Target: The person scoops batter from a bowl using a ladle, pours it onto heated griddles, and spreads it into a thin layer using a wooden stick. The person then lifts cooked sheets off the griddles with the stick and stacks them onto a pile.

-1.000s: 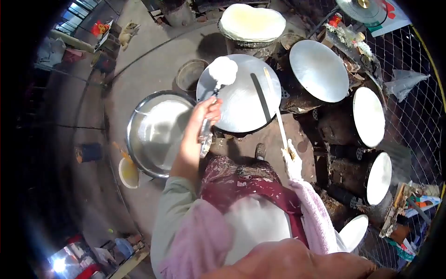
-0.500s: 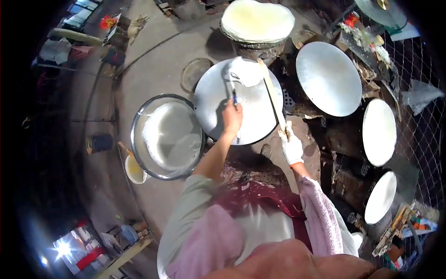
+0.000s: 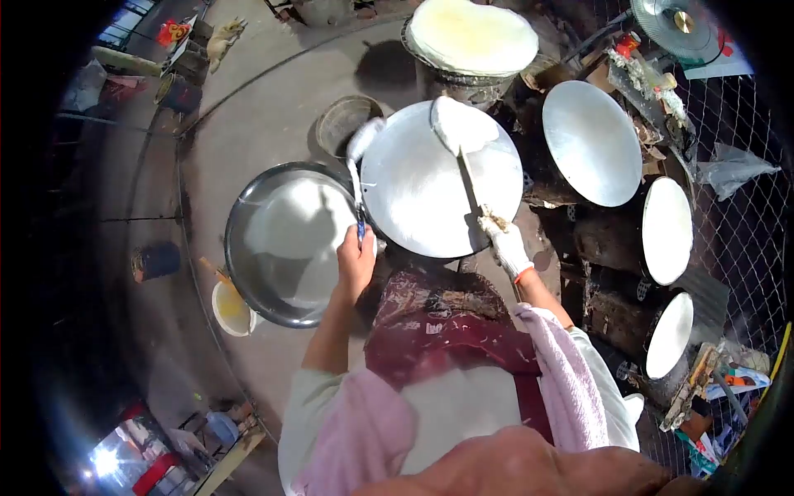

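My bare left hand is closed around the blue grip of a batter-coated ladle. The ladle's white head hangs by the left edge of a round griddle, close to the basin's rim. My right hand, in a white glove, grips a wooden scraper that slants over the griddle. At the scraper's far end, a lump of white batter lies on the upper part of the griddle. Left of the griddle stands a wide basin holding pale liquid batter.
A stack of thin round pancakes sits on a stand behind the griddle. More griddles curve down the right side, the lower two whitish. A small bucket stands left of the basin, a round pot beyond it. Wire mesh borders the right.
My left hand has drawn the ladle back and left, off the batter to the griddle's edge. My right hand has swung the scraper's far end leftward to the batter.
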